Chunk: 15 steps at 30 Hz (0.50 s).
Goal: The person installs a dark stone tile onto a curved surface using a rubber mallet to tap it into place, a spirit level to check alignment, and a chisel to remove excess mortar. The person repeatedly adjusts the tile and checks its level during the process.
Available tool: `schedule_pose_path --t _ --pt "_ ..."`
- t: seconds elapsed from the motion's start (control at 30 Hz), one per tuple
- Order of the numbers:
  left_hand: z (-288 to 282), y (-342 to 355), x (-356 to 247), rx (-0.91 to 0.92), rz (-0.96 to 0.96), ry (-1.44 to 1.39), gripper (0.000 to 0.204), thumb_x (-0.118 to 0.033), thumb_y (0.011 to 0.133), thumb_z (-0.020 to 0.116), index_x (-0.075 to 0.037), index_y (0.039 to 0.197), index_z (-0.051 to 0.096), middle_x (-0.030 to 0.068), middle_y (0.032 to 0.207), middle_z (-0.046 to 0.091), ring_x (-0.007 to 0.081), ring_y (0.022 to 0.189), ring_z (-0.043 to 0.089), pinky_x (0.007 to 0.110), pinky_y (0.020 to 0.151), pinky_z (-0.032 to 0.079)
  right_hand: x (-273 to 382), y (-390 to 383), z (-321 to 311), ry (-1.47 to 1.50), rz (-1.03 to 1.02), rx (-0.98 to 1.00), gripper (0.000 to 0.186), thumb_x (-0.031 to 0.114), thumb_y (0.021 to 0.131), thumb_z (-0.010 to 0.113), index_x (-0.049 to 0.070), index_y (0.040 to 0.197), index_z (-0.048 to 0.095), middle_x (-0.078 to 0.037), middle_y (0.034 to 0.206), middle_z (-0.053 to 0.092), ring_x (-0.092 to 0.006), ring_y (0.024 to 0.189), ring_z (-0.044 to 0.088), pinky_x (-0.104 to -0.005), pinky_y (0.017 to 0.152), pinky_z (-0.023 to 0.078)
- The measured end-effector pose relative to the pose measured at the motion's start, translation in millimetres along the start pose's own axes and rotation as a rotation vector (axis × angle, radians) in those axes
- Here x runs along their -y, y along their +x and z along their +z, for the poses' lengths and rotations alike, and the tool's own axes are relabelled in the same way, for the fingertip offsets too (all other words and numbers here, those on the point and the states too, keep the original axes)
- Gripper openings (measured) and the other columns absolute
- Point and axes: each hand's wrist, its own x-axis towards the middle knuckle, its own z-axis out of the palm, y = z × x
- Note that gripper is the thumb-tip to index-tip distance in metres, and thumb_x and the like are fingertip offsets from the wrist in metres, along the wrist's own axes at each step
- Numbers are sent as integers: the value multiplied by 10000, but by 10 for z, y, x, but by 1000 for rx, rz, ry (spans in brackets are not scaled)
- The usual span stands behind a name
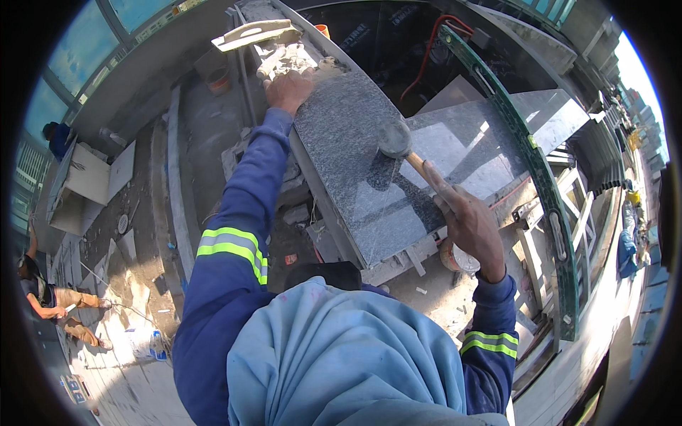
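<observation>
One grey, round-headed mallet with a pale wooden handle (393, 139): is poising over the counter, close to its inner corner by the dark opening; whether the head is touching stone, I cannot tell.
Right hand (474, 226): is gripping the handle, fingers clamped around the wood.
Speckled grey stone counter (330, 131): is running lengthwise ahead of the person, bearing the mallet's dark shadow.
Tapping: seems to be the step in hand; short, flat, even blows are likely serving best, landing away from thin edges and the corner, where stone could be chipping.
Left hand (289, 91): is resting at the counter's far left edge, beside the mortar; I cannot tell whether its fingers are closing on anything. Keeping it clear of the blows is looking wise.
Pale, lumpy mortar (293, 55): is lying just beyond that hand.
Long flat trowel with a pale grip (256, 34): is lying beyond the mortar.
Polished grey slab (490, 153): is extending rightward from the counter.
Long dark-green spirit level (554, 206): is crossing the view at right; checking with it between taps would probably be helping.
Person in tan trousers (85, 297): is working well apart, at far left.
</observation>
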Motion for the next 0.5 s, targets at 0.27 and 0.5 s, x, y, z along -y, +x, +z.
schedule_pose_path --t 0.27,0.5 --pt "86 136 117 58 -35 -81 559 -462 957 512 -32 1204 768 236 1243 740 416 1197 690 556 1111 409 -41 8 22 33 21 13 676 107 1024 631 287 1636 408 -138 788 558 -317 655 586 -471 656 464" --pt "230 252 241 39 42 -102 639 -526 938 502 -25 1259 736 249 1298 713 441 1244 659 553 1104 437 -137 21 38 210 27 -25 533 214 1091 555 215 1616 459 -192 919 720 -260 709 649 -458 731 524"
